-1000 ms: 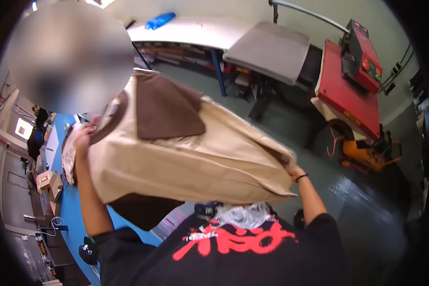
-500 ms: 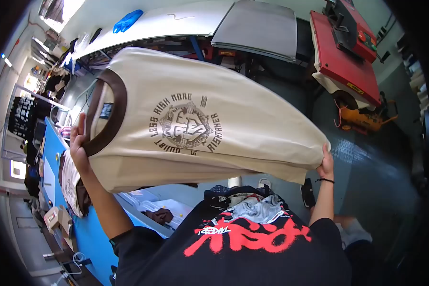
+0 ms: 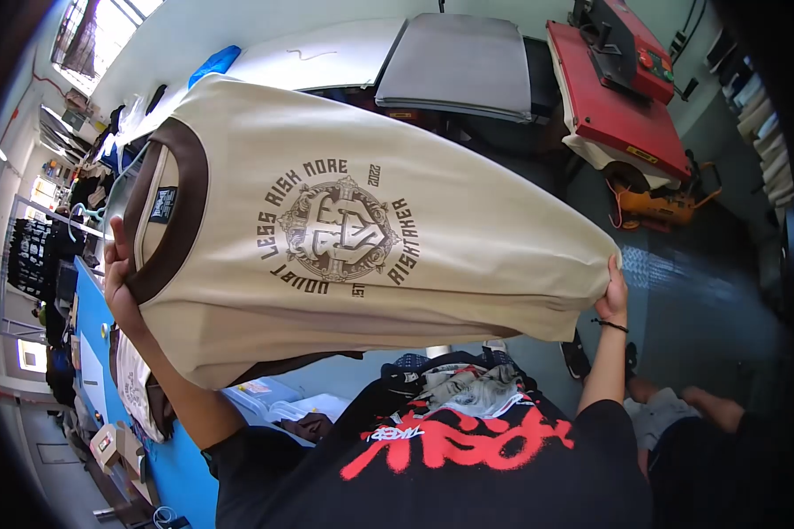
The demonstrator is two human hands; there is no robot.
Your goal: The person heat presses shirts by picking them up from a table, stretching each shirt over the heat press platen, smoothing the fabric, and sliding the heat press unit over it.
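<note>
A cream T-shirt (image 3: 468, 212) with a dark brown collar and a brown circular print is stretched sideways in front of me. My left hand (image 3: 119, 269) is closed on its collar edge, fingers partly behind the fabric. At the other end, my right hand (image 3: 612, 291) grips the hem corner, a dark bracelet on that wrist. A black neck label (image 3: 163, 204) shows inside the collar. The print, with lettering around an emblem, faces up at me. Below the left side of the shirt, another cream garment with print (image 3: 134, 379) lies on the blue table (image 3: 181, 458).
A red press machine (image 3: 622, 106) stands at the back right, with an orange machine (image 3: 648, 204) on the floor below it. Behind the shirt are a grey board (image 3: 454, 66) and a white tabletop (image 3: 326, 57). Another person's legs (image 3: 670, 410) show at the lower right.
Both hands have spread slightly farther apart, pulling the shirt flatter, so more of its print shows. The view has shifted a little, and another person's legs show more at the lower right.
</note>
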